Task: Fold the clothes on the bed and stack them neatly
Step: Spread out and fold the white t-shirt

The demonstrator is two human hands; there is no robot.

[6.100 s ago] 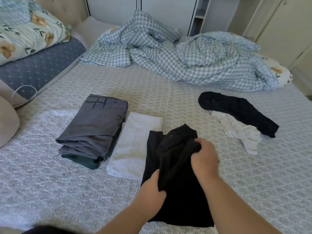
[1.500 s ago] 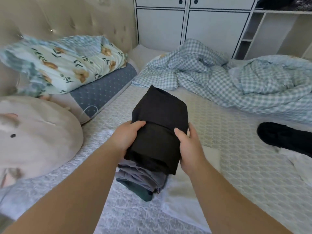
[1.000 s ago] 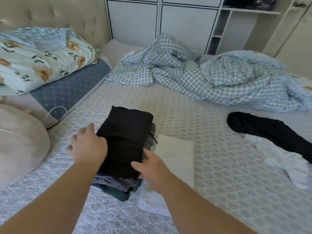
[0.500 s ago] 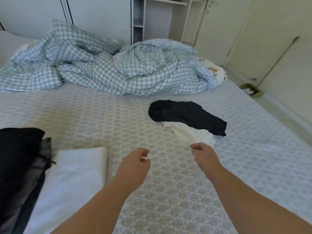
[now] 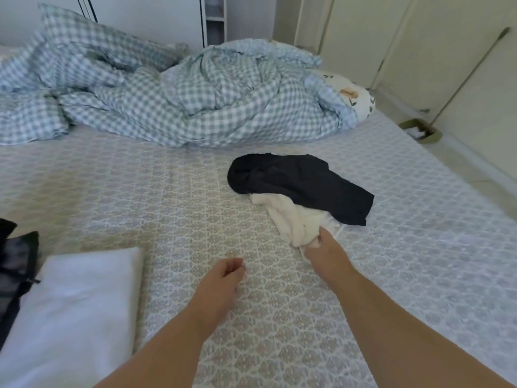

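Nearest the camera, two bare forearms are stretched out over the patterned bed cover (image 5: 195, 191). The folded white garment (image 5: 72, 312) is taken as the landmark; it lies flat at the near left of the bed. Just to its left, touching it, the edge of a dark folded stack (image 5: 15, 273) is seen, cut off by the frame.

To the right of the folded white garment, the left hand (image 5: 221, 281) is held just above the cover, its fingers loosely curled and nothing held in them. Further right of the landmark, the right hand (image 5: 326, 254) is laid on the near end of a crumpled white garment (image 5: 291, 219), and its fingers are closed round a bunch of that cloth.

Beyond the landmark and to its right, the crumpled white garment is partly covered at its far side by an unfolded black garment (image 5: 302, 183), which is spread loosely on the cover. Both are still unfolded and well apart from the folded pieces.

Far beyond the landmark, a rumpled blue-and-white checked duvet (image 5: 173, 96) is heaped across the bed, and a floral pillow (image 5: 352, 96) is seen at its right end. A dustpan (image 5: 419, 130) with a long handle is seen on the floor to the far right.
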